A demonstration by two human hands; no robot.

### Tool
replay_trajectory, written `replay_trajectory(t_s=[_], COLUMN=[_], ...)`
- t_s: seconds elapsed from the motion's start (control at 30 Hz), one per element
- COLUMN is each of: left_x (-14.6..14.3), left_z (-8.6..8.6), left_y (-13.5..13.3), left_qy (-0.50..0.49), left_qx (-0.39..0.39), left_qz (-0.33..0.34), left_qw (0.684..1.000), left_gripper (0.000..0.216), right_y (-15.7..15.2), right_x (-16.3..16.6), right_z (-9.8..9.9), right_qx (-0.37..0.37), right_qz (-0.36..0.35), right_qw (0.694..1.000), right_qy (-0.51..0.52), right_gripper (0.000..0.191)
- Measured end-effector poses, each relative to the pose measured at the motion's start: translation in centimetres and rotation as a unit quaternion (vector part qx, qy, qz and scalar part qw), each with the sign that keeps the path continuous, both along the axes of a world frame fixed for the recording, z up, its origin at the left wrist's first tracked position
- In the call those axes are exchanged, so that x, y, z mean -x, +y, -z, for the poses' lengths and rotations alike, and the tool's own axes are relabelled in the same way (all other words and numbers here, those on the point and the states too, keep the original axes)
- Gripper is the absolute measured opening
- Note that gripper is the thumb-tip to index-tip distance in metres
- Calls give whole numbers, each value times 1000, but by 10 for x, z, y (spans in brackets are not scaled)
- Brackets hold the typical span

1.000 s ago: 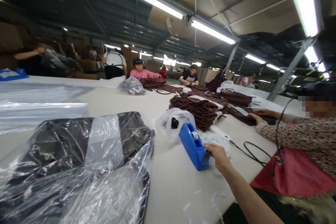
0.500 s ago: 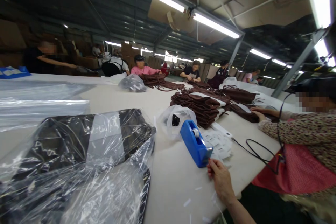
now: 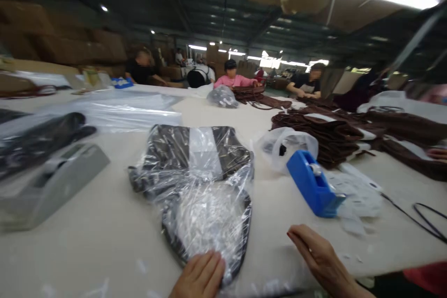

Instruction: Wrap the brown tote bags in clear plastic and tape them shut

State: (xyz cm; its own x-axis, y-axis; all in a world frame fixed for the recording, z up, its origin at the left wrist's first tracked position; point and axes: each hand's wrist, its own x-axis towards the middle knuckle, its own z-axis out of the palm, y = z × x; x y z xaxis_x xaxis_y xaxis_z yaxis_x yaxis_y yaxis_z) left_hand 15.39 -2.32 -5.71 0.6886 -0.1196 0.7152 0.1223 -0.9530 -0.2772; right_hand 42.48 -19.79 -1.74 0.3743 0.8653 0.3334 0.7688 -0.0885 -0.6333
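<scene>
A dark bag wrapped in clear plastic [image 3: 199, 181] lies on the white table [image 3: 104, 237] in front of me. My left hand [image 3: 199, 275] rests flat on the near end of that plastic-wrapped bag, fingers together. My right hand [image 3: 319, 257] hovers open over the table just right of the bag, fingers stretched out and holding nothing. A blue tape dispenser [image 3: 313, 182] stands a short way beyond my right hand.
A grey tape dispenser [image 3: 52, 186] sits at the left. Clear plastic sheets [image 3: 118, 111] lie behind. A white plastic bag [image 3: 286, 146], stacks of brown fabric bags [image 3: 335, 132], white labels [image 3: 356, 195] and a black cord [image 3: 419, 214] lie right. Several people work at the table's far side.
The view has swung left and down. My right hand has left the blue dispenser and come back toward me. My left hand has come into view on the wrapped bag.
</scene>
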Motion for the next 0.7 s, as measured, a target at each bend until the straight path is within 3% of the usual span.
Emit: replay_trajectory(t_s=[0.13, 0.23, 0.33, 0.5, 0.7], left_x=[6, 7, 7, 7, 4], left_z=[-17, -20, -18, -17, -6], left_y=[-11, -17, -19, -17, -17], left_qy=[42, 54, 49, 54, 34], left_qx=[56, 85, 97, 105, 146], left_qz=[-29, -41, -39, -42, -23], left_qw=[997, 994, 993, 992, 988], left_gripper=[36, 34, 34, 33, 32], right_y=[51, 90, 123, 148, 162], right_x=[57, 88, 100, 106, 118], right_z=[-46, -61, -48, -19, -20], right_qx=[92, 123, 174, 248, 302], right_qz=[-198, -272, -278, -223, -171], right_qw=[975, 952, 941, 942, 936], right_qy=[26, 74, 87, -26, -56], right_gripper=[23, 21, 19, 19, 15])
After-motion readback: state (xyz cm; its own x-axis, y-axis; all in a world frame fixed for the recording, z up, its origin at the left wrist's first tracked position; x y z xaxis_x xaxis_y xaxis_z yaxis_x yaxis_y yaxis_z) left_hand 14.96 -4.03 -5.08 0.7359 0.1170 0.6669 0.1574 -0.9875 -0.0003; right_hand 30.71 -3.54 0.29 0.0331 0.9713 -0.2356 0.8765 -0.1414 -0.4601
